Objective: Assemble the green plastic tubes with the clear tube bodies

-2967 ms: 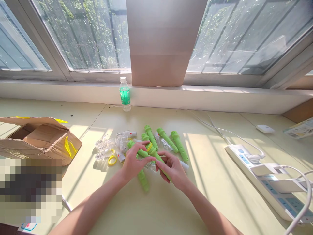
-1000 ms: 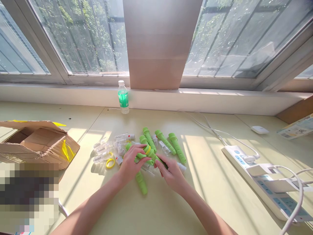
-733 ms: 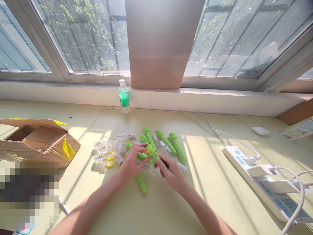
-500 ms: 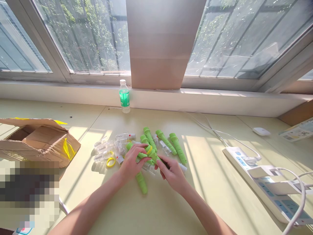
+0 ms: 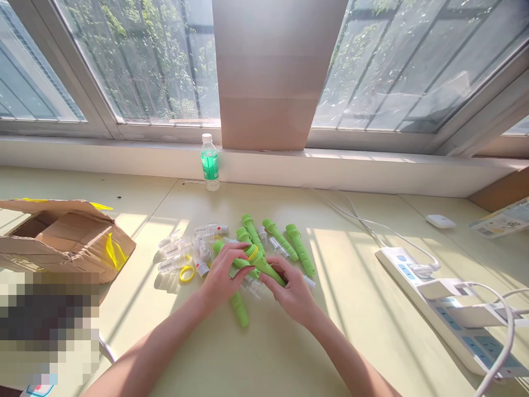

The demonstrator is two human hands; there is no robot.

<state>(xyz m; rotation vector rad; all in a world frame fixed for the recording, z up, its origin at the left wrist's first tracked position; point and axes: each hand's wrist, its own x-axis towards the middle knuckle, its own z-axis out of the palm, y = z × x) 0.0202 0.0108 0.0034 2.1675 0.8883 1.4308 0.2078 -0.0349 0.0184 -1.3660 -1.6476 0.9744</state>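
Between my hands is a green plastic handle [image 5: 270, 270] with a ribbed, tapering body and a yellow ring [image 5: 252, 253] around its upper end. My left hand [image 5: 223, 278] is closed at that ringed end, its fingertips and thumb on either side. My right hand [image 5: 294, 289] wraps the lower body of the same handle. Beneath and around the hands lie several similar green handles [image 5: 301, 251] with threaded ends. At the left of the pile are clear plastic tubes [image 5: 172, 263], some with white caps, and a loose yellow ring [image 5: 187, 274]. Parts under my left hand are hidden.
An open cardboard box [image 5: 70, 242] stands at the left. A plastic bottle [image 5: 210, 164] with a green label is near the window ledge. Along the right lies a white power strip [image 5: 438, 314] with plugs and cables. A small white device [image 5: 440, 221] sits behind it.
The held green handle's lower body now shows between the right fingers and thumb, where it was mostly covered before. The right hand has shifted its grip; the left hand is nearly unmoved.
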